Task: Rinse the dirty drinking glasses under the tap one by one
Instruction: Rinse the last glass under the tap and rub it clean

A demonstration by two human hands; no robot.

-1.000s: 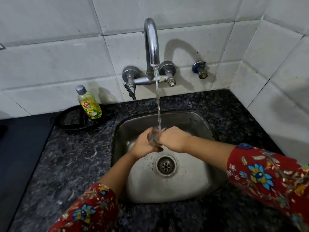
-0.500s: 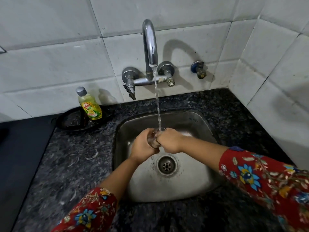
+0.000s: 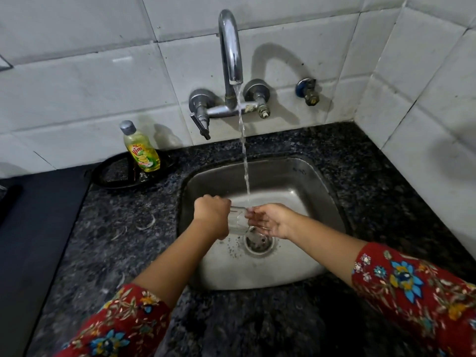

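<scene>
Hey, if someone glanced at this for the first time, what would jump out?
The water stream falling from the tap onto a clear drinking glass, held over the steel sink by the left hand, right hand open beside it. A yellow-green dish soap bottle stands left.

1 view, from my head | it looks forward and steeply down onto the sink (image 3: 322,176) | close, my forearms reach in from the near edge | tap (image 3: 230,47) and tiled wall (image 3: 77,73) at the far side | wide angle bends the edges
</scene>
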